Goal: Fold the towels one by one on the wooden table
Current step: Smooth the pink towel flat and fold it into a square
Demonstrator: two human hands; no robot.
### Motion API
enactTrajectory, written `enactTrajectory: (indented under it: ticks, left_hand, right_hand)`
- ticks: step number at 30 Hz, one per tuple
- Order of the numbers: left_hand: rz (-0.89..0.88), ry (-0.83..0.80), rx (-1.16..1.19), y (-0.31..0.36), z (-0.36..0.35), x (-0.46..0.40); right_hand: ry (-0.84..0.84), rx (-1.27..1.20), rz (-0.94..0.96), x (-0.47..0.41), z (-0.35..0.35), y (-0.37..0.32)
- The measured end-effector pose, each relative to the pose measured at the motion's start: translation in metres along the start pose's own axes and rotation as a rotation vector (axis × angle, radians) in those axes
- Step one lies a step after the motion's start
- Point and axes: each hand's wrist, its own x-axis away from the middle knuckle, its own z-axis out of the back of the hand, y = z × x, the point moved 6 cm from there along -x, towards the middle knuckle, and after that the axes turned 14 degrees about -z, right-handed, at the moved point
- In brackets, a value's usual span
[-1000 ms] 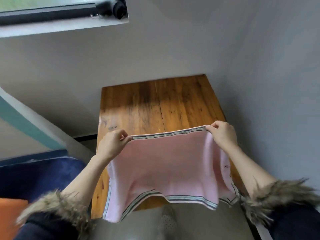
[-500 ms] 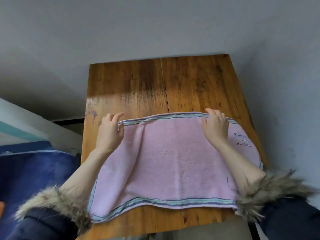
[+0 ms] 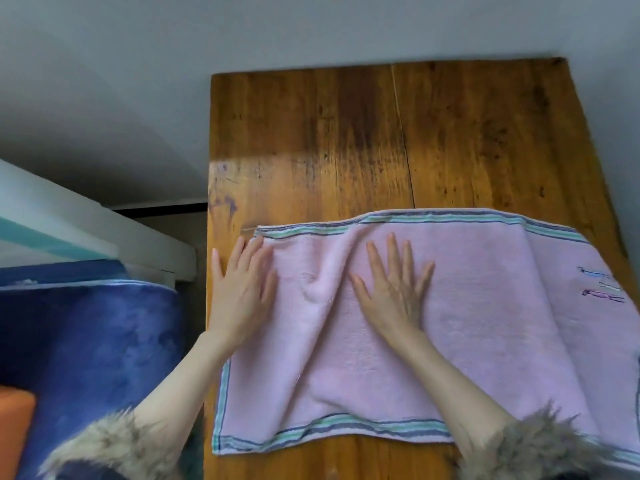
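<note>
1. Head view counts one towel (image 3: 485, 323): pink, with green and dark stripes along its far and near hems, and small embroidered marks close to its right end.
2. It lies spread on the near half of the desk (image 3: 346, 133), its left end just inside the desk's left edge and its right end reaching the right edge. Its near hem sits just inside the desk's near edge.
3. Two hands are on it. The left hand (image 3: 242, 289) lies palm down at the towel's far left corner, fingers (image 3: 258, 251) straight and close together, the outer ones on bare wood just beside the cloth.
4. The right hand (image 3: 394, 292) presses flat on the towel left of its middle, fingers (image 3: 393, 251) straight and spread apart. Neither hand grips anything.
5. One raised crease runs through the cloth between the two hands, from the far hem toward the near hem.
6. Two fur-trimmed cuffs (image 3: 526, 448) show at the bottom, forearms bare above them.
7. The desk top is dark-stained wooden planks with one lengthwise seam and a pale glare patch near its left edge.
8. A grey wall (image 3: 138, 81) rises behind. Left of the desk lie a blue fabric surface (image 3: 86, 341), an orange object (image 3: 14, 431) at the frame edge, and a white ledge with a teal band (image 3: 69, 233).
</note>
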Motion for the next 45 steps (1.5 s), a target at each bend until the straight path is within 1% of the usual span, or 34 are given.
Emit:
enactTrajectory:
  ticks: [2,3,5,7,9,11,13,15,17,20,23,24,26,27,29,30,32,37,42,45]
  left_hand:
    - [0.039,0.116,0.155,-0.017,0.016,-0.011]
    - [0.036,0.146,0.211,-0.023,0.022,-0.019]
    - [0.004,0.115,0.250,-0.029,0.024,-0.036]
    - [-0.070,0.054,0.230,-0.030,0.023,-0.050]
    - [-0.141,0.040,0.210,-0.028,0.025,-0.057]
    - [-0.141,0.034,0.292,-0.029,0.030,-0.060]
    - [-0.097,0.015,0.401,-0.036,0.036,-0.063]
    - [-0.064,0.020,0.423,-0.045,0.044,-0.066]
    - [-0.056,0.047,0.354,-0.054,0.053,-0.071]
    - [-0.042,0.127,0.174,-0.065,0.064,-0.080]
    - [0.046,0.171,0.032,-0.069,0.069,-0.078]
    - [0.046,0.196,0.022,-0.065,0.067,-0.074]
    - [-0.043,0.208,0.008,-0.047,0.056,-0.061]
    - [-0.113,0.166,-0.005,-0.035,0.044,-0.054]
    - [-0.201,0.008,-0.028,-0.019,0.017,-0.042]
    - [-0.194,-0.060,-0.030,-0.018,0.006,-0.039]
    - [-0.143,-0.126,-0.040,-0.027,-0.005,-0.037]
    - [-0.172,-0.174,-0.142,-0.049,-0.006,-0.045]
    - [-0.170,-0.181,-0.151,-0.071,0.001,-0.060]
    - [-0.144,-0.146,-0.120,-0.064,0.006,-0.061]
  right_hand:
    - [0.024,0.007,-0.010,0.001,-0.001,0.000]
    - [0.030,0.010,-0.015,0.003,-0.002,-0.001]
    - [0.038,0.019,-0.031,0.005,-0.003,-0.002]
    - [0.036,0.027,-0.049,0.006,-0.005,-0.002]
    - [0.020,0.035,-0.068,0.007,-0.006,-0.002]
    - [0.009,0.042,-0.079,0.007,-0.007,-0.003]
    - [0.001,0.047,-0.083,0.008,-0.007,-0.003]
    - [-0.007,0.053,-0.092,0.008,-0.007,-0.002]
    - [-0.019,0.061,-0.093,0.008,-0.006,-0.003]
    - [-0.028,0.067,-0.102,0.008,-0.006,-0.004]
    - [-0.020,0.045,-0.105,0.007,-0.003,-0.007]
    - [-0.018,0.035,-0.096,0.007,-0.003,-0.009]
    - [-0.005,0.029,-0.072,0.005,0.000,-0.014]
    - [0.001,0.029,-0.062,0.002,0.001,-0.018]
    - [0.004,0.027,-0.042,-0.003,0.001,-0.027]
    - [-0.002,0.032,-0.023,-0.006,0.000,-0.032]
    - [-0.026,0.056,0.032,-0.009,-0.004,-0.042]
    - [-0.058,0.090,0.075,-0.020,-0.012,-0.057]
    - [-0.130,0.143,0.106,-0.044,-0.006,-0.075]
    - [-0.152,0.100,0.119,-0.045,-0.001,-0.080]
